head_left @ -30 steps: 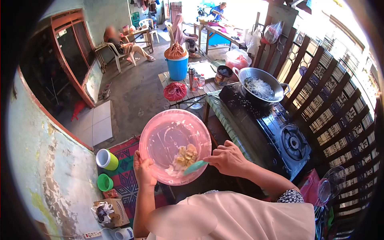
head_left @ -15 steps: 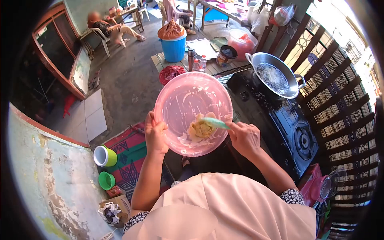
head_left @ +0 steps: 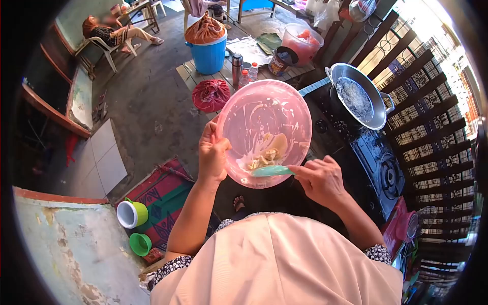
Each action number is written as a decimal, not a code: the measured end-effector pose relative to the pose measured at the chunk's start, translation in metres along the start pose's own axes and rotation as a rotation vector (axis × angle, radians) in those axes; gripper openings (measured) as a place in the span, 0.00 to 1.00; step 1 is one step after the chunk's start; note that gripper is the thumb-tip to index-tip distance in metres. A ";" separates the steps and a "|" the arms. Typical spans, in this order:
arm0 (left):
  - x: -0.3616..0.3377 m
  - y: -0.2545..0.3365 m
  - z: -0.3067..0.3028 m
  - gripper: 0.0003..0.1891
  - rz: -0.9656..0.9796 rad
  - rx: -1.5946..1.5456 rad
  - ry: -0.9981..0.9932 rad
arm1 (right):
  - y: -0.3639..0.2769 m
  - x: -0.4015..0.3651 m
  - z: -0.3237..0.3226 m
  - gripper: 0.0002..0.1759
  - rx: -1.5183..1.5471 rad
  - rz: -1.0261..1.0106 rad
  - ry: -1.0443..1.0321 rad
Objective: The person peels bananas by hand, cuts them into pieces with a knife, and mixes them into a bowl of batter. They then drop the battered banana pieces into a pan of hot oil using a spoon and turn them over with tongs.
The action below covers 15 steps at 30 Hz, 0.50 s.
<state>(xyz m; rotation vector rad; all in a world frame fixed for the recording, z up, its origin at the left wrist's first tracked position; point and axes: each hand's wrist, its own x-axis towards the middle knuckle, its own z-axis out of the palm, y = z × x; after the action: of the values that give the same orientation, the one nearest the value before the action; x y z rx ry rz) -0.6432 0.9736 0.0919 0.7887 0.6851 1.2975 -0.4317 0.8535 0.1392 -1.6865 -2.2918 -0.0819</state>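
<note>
Harsh daylight at upper right blows out beyond the dark slatted fence (head_left: 426,114) — bluish glare lies on the black metal stove (head_left: 367,157). Wide-angle distortion bends the edges into black corners.

one held basin (head_left: 256,119), one green spatula (head_left: 270,171), one wok (head_left: 374,101), two plastic bottles (head_left: 243,78)

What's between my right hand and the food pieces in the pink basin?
A green spatula-like utensil: your right hand holds it, its far end beside the food pieces, as the head view shows.
</note>
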 end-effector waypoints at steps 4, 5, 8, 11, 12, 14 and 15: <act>0.017 -0.006 0.000 0.15 -0.020 -0.012 -0.038 | 0.009 0.007 0.021 0.12 -0.138 0.077 0.081; 0.020 -0.010 0.000 0.15 -0.013 -0.015 -0.034 | 0.015 0.012 0.021 0.12 -0.178 0.102 0.123; 0.017 0.004 0.010 0.15 -0.030 -0.001 -0.021 | 0.026 0.031 0.005 0.10 -0.199 0.143 0.197; 0.020 -0.003 0.006 0.15 0.030 0.033 -0.039 | 0.040 0.036 0.016 0.09 -0.316 0.165 0.251; 0.021 -0.005 0.006 0.15 0.039 0.033 -0.041 | 0.042 0.033 0.024 0.08 -0.313 0.225 0.196; 0.023 -0.008 0.006 0.15 0.090 0.020 0.004 | 0.037 0.027 0.030 0.06 -0.185 0.335 0.103; 0.023 -0.007 0.004 0.15 0.097 0.022 0.006 | 0.035 0.023 0.035 0.07 -0.126 0.347 0.075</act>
<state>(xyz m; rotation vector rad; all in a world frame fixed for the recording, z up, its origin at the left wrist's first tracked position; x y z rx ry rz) -0.6326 0.9958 0.0879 0.8451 0.6742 1.3830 -0.4123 0.8936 0.1077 -2.0806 -1.9440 -0.2143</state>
